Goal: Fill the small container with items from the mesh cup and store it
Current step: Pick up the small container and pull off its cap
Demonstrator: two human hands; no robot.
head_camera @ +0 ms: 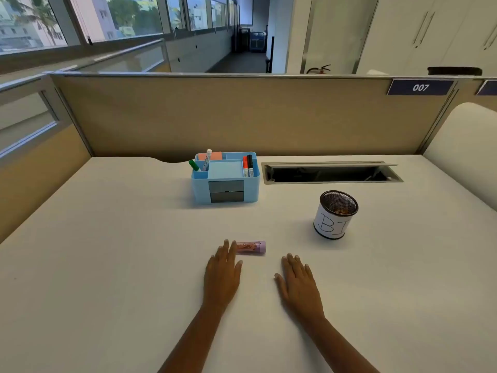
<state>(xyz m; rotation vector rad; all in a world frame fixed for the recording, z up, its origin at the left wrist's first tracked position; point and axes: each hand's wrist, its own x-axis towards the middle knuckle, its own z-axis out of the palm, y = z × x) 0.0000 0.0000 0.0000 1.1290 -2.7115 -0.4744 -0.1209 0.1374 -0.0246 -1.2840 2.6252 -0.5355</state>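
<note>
Both hands lie flat on the white counter (107,265), palms down. The left hand (222,273) has its fingers stretched out and close together, and its fingertips reach the left end of the small container (251,247). I cannot tell if they touch it. The left grip is spread flat and holds nothing. The right hand (298,285) is flat too, with its fingers out, and its grip is spread and holds nothing. It rests a little to the right of the small container and is not touching it.

The small container is a see-through tube with a light purple cap on its right end. It lies on its side on the counter, between the two hands and a bit farther back. Some brownish little things show inside it.

The mesh cup (336,215) stands upright on the counter, off to the right and behind the right hand. It is black wire with a white paper label wrapped around it. Small brownish bits sit at the bottom.

A blue desk organizer (226,179) stands farther back in the middle. It holds markers (248,165), a block of blue notes and two grey drawers at the front. A cable slot (332,173) is open in the counter to its right.
</note>
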